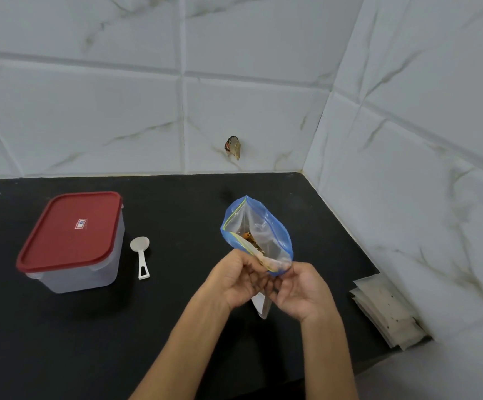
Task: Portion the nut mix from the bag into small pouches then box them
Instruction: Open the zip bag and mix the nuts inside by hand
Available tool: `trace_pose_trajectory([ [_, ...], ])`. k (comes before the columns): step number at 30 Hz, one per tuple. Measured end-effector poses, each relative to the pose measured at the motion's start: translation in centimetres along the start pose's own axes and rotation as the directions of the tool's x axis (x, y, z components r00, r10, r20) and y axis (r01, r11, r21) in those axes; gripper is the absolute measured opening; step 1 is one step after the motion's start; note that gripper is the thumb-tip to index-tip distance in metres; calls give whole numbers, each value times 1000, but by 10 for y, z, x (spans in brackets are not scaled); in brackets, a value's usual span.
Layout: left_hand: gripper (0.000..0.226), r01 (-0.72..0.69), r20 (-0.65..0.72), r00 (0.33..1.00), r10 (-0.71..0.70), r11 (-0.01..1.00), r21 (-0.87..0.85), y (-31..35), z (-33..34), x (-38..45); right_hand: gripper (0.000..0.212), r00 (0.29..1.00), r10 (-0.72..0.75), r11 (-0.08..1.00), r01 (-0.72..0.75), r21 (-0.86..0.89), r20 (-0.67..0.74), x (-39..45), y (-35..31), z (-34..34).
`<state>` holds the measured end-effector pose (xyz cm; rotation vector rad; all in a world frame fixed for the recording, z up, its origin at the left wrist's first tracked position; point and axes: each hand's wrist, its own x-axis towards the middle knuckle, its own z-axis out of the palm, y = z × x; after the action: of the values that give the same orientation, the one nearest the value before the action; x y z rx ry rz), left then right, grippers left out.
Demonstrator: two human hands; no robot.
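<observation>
A clear zip bag (pixel 259 226) with a blue top band is held above the black counter, its mouth spread wide, and brown and orange nut mix shows inside. My left hand (pixel 236 280) pinches the near left edge of the mouth. My right hand (pixel 299 290) pinches the near right edge. The bag's lower corner hangs below both hands. A stack of small pale pouches (pixel 387 308) lies at the right by the wall. A clear plastic box (pixel 73 243) with a red lid on it stands at the left. Beside it lies a white scoop (pixel 141 256).
The black counter (pixel 176 313) ends at white marble-look tiled walls at the back and on the right. A small scrap (pixel 232 147) sticks to the back wall above the counter. The counter's front edge runs near the bottom right.
</observation>
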<state>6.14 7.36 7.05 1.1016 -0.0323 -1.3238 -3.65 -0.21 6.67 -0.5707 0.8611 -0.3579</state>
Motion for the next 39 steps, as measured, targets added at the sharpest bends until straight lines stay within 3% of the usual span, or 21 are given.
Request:
trace_pose_trajectory([
  [3,30,-54,-95,994,60,997,62,-7,2,6,37,989,-107,973,83,-214,-104,5,4,3],
  [6,28,-130,-184,971,151,984,122,-9,6,10,27,923,-307,835,144,-531,-233,8,1,4],
  [8,27,-182,-194,958,213,969,169,-7,7,11,19,890,-393,776,187,-602,-231,10,-3,2],
  [10,26,-207,-173,954,245,956,210,-6,6,12,24,860,-466,743,254,-620,-206,9,-4,4],
  [14,25,-164,-187,960,209,959,233,-9,4,12,25,764,-622,588,310,-747,-173,7,-4,9],
  [18,27,-156,-213,959,189,974,161,-6,3,7,32,751,-629,618,325,-716,-202,12,-6,9],
  [21,30,-137,-196,967,164,980,145,-5,4,3,29,765,-582,726,335,-601,-276,13,-6,10],
  [24,32,-67,-165,983,78,995,73,-6,-1,0,24,911,-290,951,240,-193,-292,16,-12,10],
  [27,30,12,-128,992,-6,999,49,-5,-10,-1,22,973,-113,993,115,-1,-200,18,-13,9],
  [30,30,62,-81,995,-57,997,52,2,-21,-3,22,975,-137,989,124,-84,-173,16,-13,9],
  [33,26,35,-72,997,-24,987,160,16,-31,-8,19,956,-242,926,177,-333,-165,12,-18,8],
  [36,21,-55,-235,954,185,881,470,29,-38,-5,18,946,-287,837,170,-520,-153,10,-22,9],
  [39,41,-213,-273,884,380,846,488,41,-41,4,14,901,-408,677,193,-711,-144,8,-29,9],
])
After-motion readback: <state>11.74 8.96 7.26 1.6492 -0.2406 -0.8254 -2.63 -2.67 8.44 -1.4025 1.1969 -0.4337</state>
